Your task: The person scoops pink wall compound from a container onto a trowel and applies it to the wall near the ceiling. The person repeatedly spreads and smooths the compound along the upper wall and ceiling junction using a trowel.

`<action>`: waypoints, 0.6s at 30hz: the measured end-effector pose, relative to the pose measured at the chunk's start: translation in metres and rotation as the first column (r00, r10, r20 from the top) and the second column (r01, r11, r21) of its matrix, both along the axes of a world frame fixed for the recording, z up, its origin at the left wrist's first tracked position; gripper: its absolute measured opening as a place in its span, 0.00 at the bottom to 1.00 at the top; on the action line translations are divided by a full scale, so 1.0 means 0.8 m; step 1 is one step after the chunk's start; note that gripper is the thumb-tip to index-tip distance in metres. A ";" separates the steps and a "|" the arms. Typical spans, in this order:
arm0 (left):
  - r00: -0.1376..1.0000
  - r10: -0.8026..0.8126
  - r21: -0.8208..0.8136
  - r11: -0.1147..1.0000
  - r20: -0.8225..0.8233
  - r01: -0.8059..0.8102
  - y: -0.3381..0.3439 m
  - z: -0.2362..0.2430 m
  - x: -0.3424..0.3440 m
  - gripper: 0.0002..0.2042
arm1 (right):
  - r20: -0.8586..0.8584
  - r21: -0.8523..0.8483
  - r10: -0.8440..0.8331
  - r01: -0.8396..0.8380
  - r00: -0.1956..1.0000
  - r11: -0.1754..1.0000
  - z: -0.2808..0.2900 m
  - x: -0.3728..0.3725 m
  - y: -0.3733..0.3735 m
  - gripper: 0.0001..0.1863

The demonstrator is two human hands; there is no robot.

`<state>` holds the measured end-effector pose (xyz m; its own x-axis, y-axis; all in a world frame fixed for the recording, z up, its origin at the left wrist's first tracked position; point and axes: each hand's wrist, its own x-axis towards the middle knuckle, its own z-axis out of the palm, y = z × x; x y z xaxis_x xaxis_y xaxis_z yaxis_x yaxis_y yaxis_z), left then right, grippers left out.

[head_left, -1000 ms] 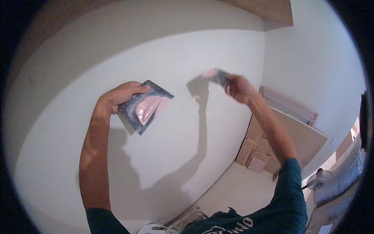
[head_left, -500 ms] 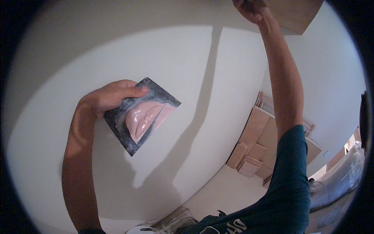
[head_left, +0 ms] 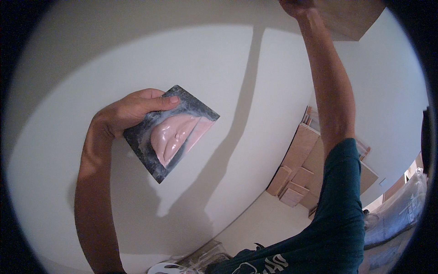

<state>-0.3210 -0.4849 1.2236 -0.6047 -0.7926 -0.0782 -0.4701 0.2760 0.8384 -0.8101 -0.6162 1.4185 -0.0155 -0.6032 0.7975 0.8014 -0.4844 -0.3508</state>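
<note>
My left hand [head_left: 137,108] is closed on the edge of a dark, square plaster hawk [head_left: 153,166], thumb on top and the other fingers behind it. The plate is tilted in front of the wall. A glossy mound of pink filler paste [head_left: 168,137] lies on it, with a straight cut line and a thinner smear beside the mound. My right hand [head_left: 299,7] is raised high at the upper edge of the picture, near the wall. Its fingers are cut off and in shadow, so what it holds does not show.
A pale wall [head_left: 205,59] fills most of the view, with my arm's shadow across it. A brown box-like panel [head_left: 353,20] juts out at the upper right. Wooden boards [head_left: 299,155] lie below, and plastic-wrapped material [head_left: 392,219] is at the lower right.
My left hand and the hawk have shifted slightly up and right in the picture. My right hand has moved a little further up and right, more of it leaving the view.
</note>
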 end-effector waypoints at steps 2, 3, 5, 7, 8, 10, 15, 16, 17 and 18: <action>0.997 0.076 -0.047 0.996 0.000 -0.076 0.004 -0.002 0.003 0.30 | 0.038 -0.007 -0.111 0.112 0.993 0.994 -0.006 0.014 -0.006 0.12; 0.993 0.119 -0.069 0.991 0.000 -0.119 0.007 -0.002 0.006 0.30 | 0.058 -0.006 -0.161 0.162 0.985 0.987 -0.010 0.027 -0.009 0.12; 0.998 0.067 -0.042 0.997 0.008 -0.066 0.007 0.000 0.009 0.30 | 0.031 0.001 -0.131 0.131 0.991 0.991 -0.014 0.034 -0.014 0.12; 0.999 0.046 -0.033 0.998 0.011 -0.045 0.008 0.001 0.009 0.30 | -0.048 -0.050 -0.040 0.037 0.998 0.998 -0.016 0.023 -0.022 0.12; 1.000 0.013 -0.036 0.999 0.000 -0.013 0.004 -0.001 -0.005 0.30 | -0.126 -0.096 -0.004 -0.008 0.992 0.995 -0.006 -0.025 -0.028 0.13; 0.999 0.051 -0.058 0.997 -0.006 -0.051 0.008 0.001 -0.011 0.30 | -0.189 -0.160 0.102 -0.133 0.977 0.978 -0.006 -0.041 -0.030 0.14; 0.994 0.103 -0.097 0.990 -0.020 -0.105 0.014 -0.002 0.005 0.30 | 0.061 -0.193 0.059 -0.046 0.996 0.980 -0.086 0.043 -0.011 0.20; 0.993 0.112 -0.104 0.988 -0.025 -0.114 0.012 -0.002 0.007 0.30 | 0.024 -0.211 0.068 -0.061 0.997 0.976 -0.086 0.040 -0.003 0.20; 0.993 0.114 -0.111 0.987 -0.037 -0.118 0.010 -0.004 0.009 0.30 | -0.019 -0.228 0.070 -0.072 0.997 0.971 -0.081 0.024 0.002 0.20; 0.992 0.118 -0.116 0.986 -0.046 -0.123 0.007 -0.005 0.008 0.30 | -0.059 -0.243 0.073 -0.085 0.996 0.966 -0.079 0.009 0.008 0.20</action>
